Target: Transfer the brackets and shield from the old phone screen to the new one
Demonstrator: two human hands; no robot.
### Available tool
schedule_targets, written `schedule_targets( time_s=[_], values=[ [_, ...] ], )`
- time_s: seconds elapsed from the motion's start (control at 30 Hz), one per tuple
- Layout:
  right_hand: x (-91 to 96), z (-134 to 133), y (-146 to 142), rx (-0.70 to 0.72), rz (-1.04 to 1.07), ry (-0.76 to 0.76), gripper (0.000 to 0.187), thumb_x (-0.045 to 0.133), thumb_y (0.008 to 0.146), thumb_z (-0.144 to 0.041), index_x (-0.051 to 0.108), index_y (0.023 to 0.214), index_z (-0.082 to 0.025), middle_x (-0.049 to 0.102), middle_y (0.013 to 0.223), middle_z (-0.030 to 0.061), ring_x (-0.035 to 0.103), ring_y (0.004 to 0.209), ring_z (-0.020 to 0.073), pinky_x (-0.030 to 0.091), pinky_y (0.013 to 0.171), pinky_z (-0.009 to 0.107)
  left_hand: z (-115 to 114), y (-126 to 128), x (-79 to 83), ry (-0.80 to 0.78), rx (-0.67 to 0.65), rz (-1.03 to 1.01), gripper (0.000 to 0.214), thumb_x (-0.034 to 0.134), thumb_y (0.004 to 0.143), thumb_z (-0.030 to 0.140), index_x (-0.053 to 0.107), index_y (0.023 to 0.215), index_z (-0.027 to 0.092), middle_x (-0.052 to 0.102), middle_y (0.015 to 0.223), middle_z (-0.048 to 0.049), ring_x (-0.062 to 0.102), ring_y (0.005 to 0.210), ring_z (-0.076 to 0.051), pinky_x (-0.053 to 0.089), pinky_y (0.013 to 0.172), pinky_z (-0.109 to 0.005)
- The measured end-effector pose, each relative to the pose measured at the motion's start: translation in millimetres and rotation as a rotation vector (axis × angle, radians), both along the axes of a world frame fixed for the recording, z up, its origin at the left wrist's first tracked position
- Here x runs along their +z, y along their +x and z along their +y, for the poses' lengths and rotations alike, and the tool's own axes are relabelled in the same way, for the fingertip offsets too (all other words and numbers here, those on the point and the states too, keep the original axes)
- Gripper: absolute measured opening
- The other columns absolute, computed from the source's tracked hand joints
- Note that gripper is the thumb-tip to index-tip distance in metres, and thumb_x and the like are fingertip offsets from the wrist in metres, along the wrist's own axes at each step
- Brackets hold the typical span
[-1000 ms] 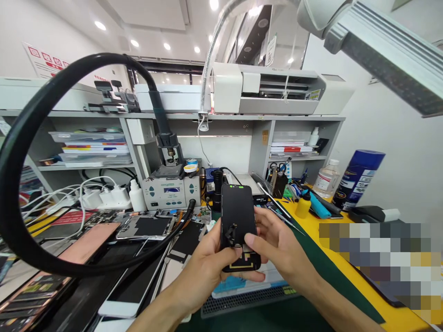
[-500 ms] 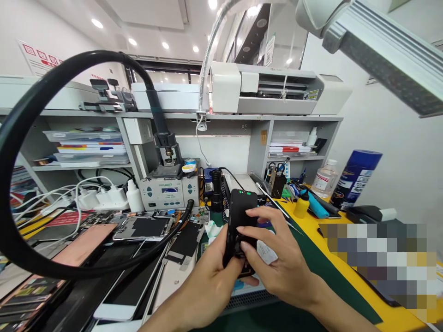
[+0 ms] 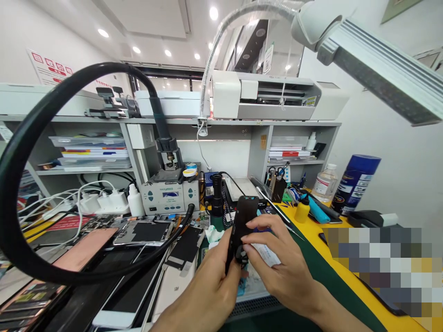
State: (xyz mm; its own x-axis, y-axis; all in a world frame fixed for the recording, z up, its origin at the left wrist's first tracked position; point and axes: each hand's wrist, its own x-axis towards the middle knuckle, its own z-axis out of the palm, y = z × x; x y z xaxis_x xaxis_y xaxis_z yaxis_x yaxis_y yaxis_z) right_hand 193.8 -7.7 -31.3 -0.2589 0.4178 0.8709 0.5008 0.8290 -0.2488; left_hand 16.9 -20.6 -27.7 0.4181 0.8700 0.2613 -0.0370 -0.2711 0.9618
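Head view, places given off the grey control box (image 3: 171,198). Black phone panel (image 3: 245,213) was in hand above the mat, nearer than the box and to its right, tilted. Left hand (image 3: 214,272) gripped its lower left edge, thumb by the lower end. Right hand (image 3: 280,263) was narrow, thumb and fingertips at the panel's face; couldn't tell if they pinched anything. Most room lay right of the box: green mat (image 3: 341,286) ran past the right wrist to a slanted edge on the yellow bench top (image 3: 377,304). Tight in front and left of it: white-framed screen (image 3: 128,286), copper-pink plate (image 3: 83,246), thick black hose (image 3: 90,275) looping over both sides. Panel was thin, dark, round-cornered; hose smooth; mesh strip (image 3: 252,308) under the hands perforated. Farther out, right of the box: squat yellow bottle (image 3: 302,210), labelled clear bottle (image 3: 324,184), blue spray can (image 3: 356,184), leaning. Behind and above it: grey shelf unit (image 3: 258,157), boxy off-white machine (image 3: 273,113) on top, white wall (image 3: 391,152) to the right.
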Motion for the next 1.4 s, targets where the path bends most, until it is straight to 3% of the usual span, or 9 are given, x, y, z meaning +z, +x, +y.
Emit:
schedule_targets(
  time_s=[0.1, 0.33, 0.47, 0.6, 0.77, 0.9, 1.03, 1.2, 1.4],
  values=[
    [0.8, -2, 0, 0.052, 0.005, -0.021, 0.026, 0.059, 0.084, -0.001, 0.066, 0.102, -0.018, 0.059, 0.103, 0.0101, 0.058, 0.098, 0.023, 0.051, 0.084, 0.039, 1, -1, -2.9, 0.162, 0.066, 0.195, 0.057, 0.044, 0.097, 0.02, 0.031, 0.153, 0.026, 0.058, 0.136, -0.0117, 0.054, 0.123, -0.027, 0.044, 0.104, -0.04],
    [3.3, -10, -5, 0.115, 0.063, -0.283, 0.021, 0.068, 0.085, -0.016, 0.066, 0.105, -0.02, 0.062, 0.098, 0.0056, 0.061, 0.091, 0.0196, 0.052, 0.081, 0.032, 5, 2, -13.4, 0.352, 0.159, 0.29, 0.069, 0.049, 0.089, 0.013, 0.027, 0.154, 0.022, 0.049, 0.149, -0.0154, 0.046, 0.135, -0.031, 0.037, 0.111, -0.049],
    [0.8, -9, -12, 0.081, 0.133, -0.355, 0.017, 0.07, 0.083, -0.014, 0.066, 0.098, -0.022, 0.059, 0.083, -0.0002, 0.059, 0.073, 0.0146, 0.05, 0.069, 0.027, 6, 5, -18.1, 0.332, 0.192, 0.286, 0.071, 0.049, 0.089, 0.012, 0.024, 0.155, 0.021, 0.051, 0.146, -0.0168, 0.049, 0.133, -0.032, 0.042, 0.108, -0.05],
    [-2.0, -9, -14, 0.095, 0.174, -0.348, 0.016, 0.066, 0.084, -0.01, 0.065, 0.096, -0.022, 0.058, 0.082, -0.0008, 0.059, 0.071, 0.0136, 0.05, 0.067, 0.026, 5, 8, -17.4, 0.324, 0.219, 0.283, 0.066, 0.047, 0.091, 0.014, 0.026, 0.154, 0.02, 0.05, 0.147, -0.0184, 0.049, 0.134, -0.033, 0.044, 0.105, -0.048],
    [-4.7, -9, -13, 0.076, 0.165, -0.278, 0.02, 0.062, 0.084, -0.007, 0.065, 0.097, -0.023, 0.062, 0.092, 0.0022, 0.061, 0.078, 0.0152, 0.051, 0.07, 0.027, 5, 8, -16.0, 0.315, 0.198, 0.273, 0.065, 0.048, 0.092, 0.015, 0.027, 0.154, 0.02, 0.054, 0.144, -0.0183, 0.053, 0.129, -0.031, 0.046, 0.103, -0.046],
    [-4.9, -8, -11, 0.093, 0.108, -0.181, 0.026, 0.06, 0.085, -0.003, 0.065, 0.103, -0.022, 0.065, 0.101, 0.0052, 0.062, 0.095, 0.0184, 0.052, 0.083, 0.031, 5, 5, -15.3, 0.292, 0.195, 0.279, 0.062, 0.048, 0.093, 0.018, 0.03, 0.152, 0.022, 0.057, 0.14, -0.017, 0.056, 0.123, -0.03, 0.047, 0.1, -0.044],
    [-1.0, -7, -9, 0.111, 0.037, -0.089, 0.035, 0.06, 0.085, 0.0, 0.063, 0.113, -0.021, 0.068, 0.101, 0.0056, 0.062, 0.095, 0.0193, 0.05, 0.087, 0.035, 3, 3, -10.8, 0.255, 0.192, 0.262, 0.05, 0.046, 0.095, 0.021, 0.041, 0.144, 0.022, 0.065, 0.125, -0.0141, 0.062, 0.108, -0.027, 0.049, 0.093, -0.039],
    [3.8, -10, -6, 0.156, -0.021, -0.115, 0.041, 0.06, 0.082, -0.002, 0.061, 0.121, -0.017, 0.067, 0.102, 0.0083, 0.06, 0.095, 0.0216, 0.051, 0.085, 0.038, 3, 3, -3.5, 0.211, 0.137, 0.181, 0.041, 0.046, 0.096, 0.024, 0.049, 0.137, 0.021, 0.07, 0.098, -0.0068, 0.063, 0.088, -0.021, 0.05, 0.088, -0.035],
    [3.1, -8, -7, 0.168, -0.008, -0.148, 0.04, 0.058, 0.085, -0.003, 0.059, 0.121, -0.02, 0.066, 0.1, 0.0066, 0.059, 0.093, 0.0202, 0.051, 0.085, 0.036, 2, 5, 3.3, 0.112, 0.007, 0.019, 0.035, 0.041, 0.1, 0.023, 0.049, 0.134, 0.027, 0.065, 0.117, -0.0035, 0.061, 0.096, -0.016, 0.042, 0.103, -0.033]
  ],
)
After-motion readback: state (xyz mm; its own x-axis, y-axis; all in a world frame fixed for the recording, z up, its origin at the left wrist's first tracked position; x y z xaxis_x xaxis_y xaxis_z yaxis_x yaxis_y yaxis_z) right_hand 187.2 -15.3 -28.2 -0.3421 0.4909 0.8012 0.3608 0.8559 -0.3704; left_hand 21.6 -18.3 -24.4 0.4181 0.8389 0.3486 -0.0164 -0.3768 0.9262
